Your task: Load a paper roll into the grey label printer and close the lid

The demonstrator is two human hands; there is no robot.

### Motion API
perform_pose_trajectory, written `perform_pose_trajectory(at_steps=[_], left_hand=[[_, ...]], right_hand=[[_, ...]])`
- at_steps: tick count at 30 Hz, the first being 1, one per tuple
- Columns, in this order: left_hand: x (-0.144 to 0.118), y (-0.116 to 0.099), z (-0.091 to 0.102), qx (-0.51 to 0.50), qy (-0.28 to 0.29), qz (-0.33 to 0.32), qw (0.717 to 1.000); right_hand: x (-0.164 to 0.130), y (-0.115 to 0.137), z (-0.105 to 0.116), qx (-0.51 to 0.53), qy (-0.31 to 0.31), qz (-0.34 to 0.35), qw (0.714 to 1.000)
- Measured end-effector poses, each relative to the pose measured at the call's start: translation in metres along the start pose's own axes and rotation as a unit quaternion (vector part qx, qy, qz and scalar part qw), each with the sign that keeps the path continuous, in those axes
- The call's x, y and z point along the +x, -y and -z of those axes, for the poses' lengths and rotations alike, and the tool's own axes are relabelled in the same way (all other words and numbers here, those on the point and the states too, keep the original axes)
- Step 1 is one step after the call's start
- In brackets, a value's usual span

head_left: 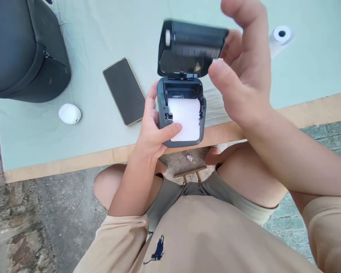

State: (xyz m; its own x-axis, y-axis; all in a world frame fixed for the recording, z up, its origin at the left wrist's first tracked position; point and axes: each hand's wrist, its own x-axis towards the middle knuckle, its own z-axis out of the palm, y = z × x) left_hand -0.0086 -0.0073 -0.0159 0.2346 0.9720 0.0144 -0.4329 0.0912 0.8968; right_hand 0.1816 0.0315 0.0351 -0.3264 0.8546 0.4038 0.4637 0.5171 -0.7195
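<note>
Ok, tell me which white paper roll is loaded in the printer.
The white paper roll inside the open dark grey printer held by the left hand; the other roll lies on the tablecloth.

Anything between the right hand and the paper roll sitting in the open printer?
Nothing visible. The right hand is raised beside the flipped-up lid, above the printer. The white paper roll lies exposed in the open compartment; only the left hand's thumb rests on its lower left edge.

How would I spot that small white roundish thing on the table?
Start at the big dark bag on the table's pale green cover, far left. Just below it, left of the black phone, lies the white pebble-shaped case. It is smooth and closed, unlike the hollow paper roll far right.
</note>
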Motion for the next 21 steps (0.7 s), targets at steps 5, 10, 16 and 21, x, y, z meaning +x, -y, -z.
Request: perform_pose_trajectory(at_steps=[5,10,16,21], left_hand=[[0.0,0.005,0.004,0.002,-0.023,-0.002,1.0],[-0.001,-0.004,-0.005,-0.033,-0.032,0.01,0.999],[-0.002,-0.015,-0.02,-0.045,-0.066,0.035,0.996],[0.0,-0.017,-0.023,-0.033,-0.076,0.042,0.996]], right_hand=[[-0.001,-0.008,-0.001,0.047,0.035,0.057,0.997],[-0.005,-0.014,-0.001,0.17,0.13,-0.052,0.975],[-0.007,-0.009,0.003,0.237,0.192,-0.111,0.946],[-0.007,-0.012,0.003,0.236,0.197,-0.082,0.948]])
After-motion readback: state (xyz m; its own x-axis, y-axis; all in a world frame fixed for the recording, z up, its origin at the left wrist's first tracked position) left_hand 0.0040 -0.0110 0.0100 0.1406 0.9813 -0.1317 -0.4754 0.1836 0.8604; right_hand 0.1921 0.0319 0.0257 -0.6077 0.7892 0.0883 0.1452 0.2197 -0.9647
